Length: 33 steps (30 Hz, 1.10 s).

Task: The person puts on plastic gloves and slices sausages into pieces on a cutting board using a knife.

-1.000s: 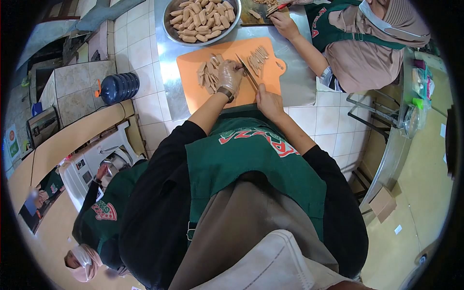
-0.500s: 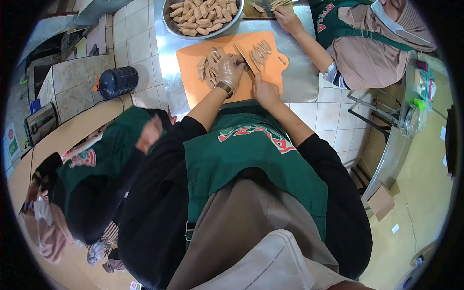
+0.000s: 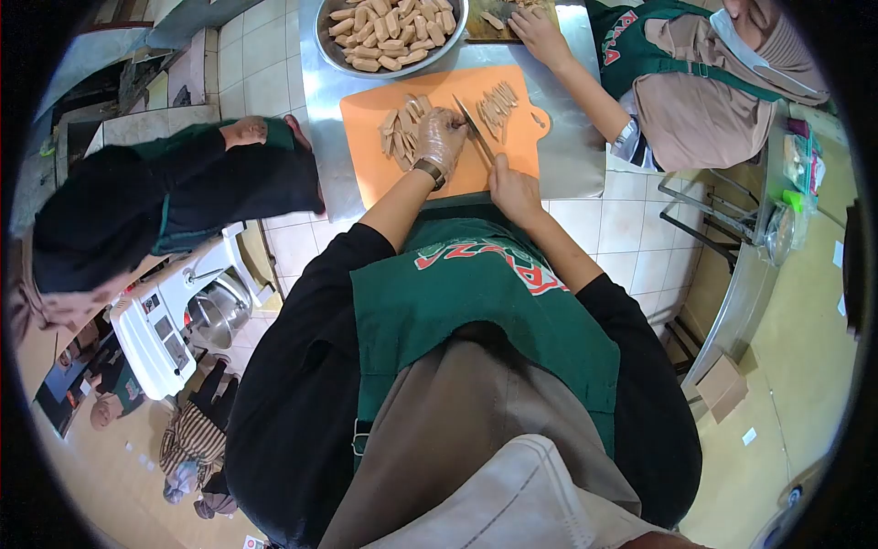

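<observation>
My right hand [image 3: 515,190] is closed round the handle of a knife [image 3: 474,124], its blade slanting up and left over the orange cutting board [image 3: 366,174]. Close by the blade, my left hand [image 3: 441,142] wears a clear plastic glove and has its fingers bent together on the board. Whatever lies under those fingertips is hidden. Left of the glove is a loose pile of tan sausage-like pieces [image 3: 400,133]. Thinner cut strips [image 3: 497,110] lie on the far side of the knife.
A metal bowl [image 3: 322,41] full of tan sausage-like pieces stands behind the board on the steel table [image 3: 576,137]. Across from me at right, a co-worker's hand [image 3: 540,35] works at another board. Another person [image 3: 183,183] is at left, near a white stand mixer [image 3: 155,334].
The person at left has moved up alongside the table, uncovering the mixer and hiding the water bottle. My hands stay almost in place, with the knife still at the glove.
</observation>
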### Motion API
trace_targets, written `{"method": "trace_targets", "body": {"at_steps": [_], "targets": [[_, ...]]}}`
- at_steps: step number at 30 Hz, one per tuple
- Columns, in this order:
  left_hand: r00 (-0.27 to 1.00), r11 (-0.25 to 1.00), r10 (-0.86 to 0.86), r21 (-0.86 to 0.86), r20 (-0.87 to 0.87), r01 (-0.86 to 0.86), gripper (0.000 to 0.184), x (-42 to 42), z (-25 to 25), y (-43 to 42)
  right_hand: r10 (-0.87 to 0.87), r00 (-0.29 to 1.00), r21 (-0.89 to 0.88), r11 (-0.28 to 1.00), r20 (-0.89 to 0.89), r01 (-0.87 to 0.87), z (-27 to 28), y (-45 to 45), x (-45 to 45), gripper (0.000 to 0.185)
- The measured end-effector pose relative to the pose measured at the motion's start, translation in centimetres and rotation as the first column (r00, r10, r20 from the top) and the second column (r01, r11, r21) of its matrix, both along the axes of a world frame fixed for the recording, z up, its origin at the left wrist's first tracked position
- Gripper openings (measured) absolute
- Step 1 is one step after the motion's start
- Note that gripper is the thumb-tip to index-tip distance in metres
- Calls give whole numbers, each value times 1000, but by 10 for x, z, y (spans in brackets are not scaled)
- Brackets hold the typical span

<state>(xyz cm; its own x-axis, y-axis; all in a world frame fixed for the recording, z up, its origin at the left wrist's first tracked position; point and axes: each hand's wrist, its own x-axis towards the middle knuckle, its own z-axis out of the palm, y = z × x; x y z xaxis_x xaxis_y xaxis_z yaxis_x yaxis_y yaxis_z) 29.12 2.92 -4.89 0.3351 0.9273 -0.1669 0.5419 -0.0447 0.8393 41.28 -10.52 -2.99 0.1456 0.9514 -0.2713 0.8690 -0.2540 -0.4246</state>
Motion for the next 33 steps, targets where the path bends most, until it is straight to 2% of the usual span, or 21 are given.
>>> {"method": "trace_targets", "body": {"at_steps": [4,8,10,14,16,19,22,33], "targets": [[1000,996,-21,91,4,21,8,-2,-2,1,-3,1000,-34,999,2,3,1,4,-5,20],[1000,999,-23,48,17,22,8,-2,-5,2,7,1000,13,1000,4,-7,-10,14,-8,18],[999,992,-31,123,-31,34,9,-3,-9,2,-5,1000,18,1000,13,5,-19,23,-12,17],[998,987,-35,152,-54,43,10,-5,-8,2,-14,1000,17,1000,-2,14,-16,5,-12,18],[998,995,-57,87,-22,58,10,-5,-10,2,-9,1000,-65,998,28,11,-10,-10,-9,20],[1000,999,-31,34,-5,31,11,-5,-5,1,-31,999,-59,998,16,32,-5,-11,-3,19],[999,997,-48,52,-16,48,10,-6,-5,2,-72,997,22,997,-10,72,-11,-6,-1,18],[998,991,-44,125,-39,49,11,-9,-15,3,-28,1000,9,1000,5,28,-11,0,-17,18]]}}
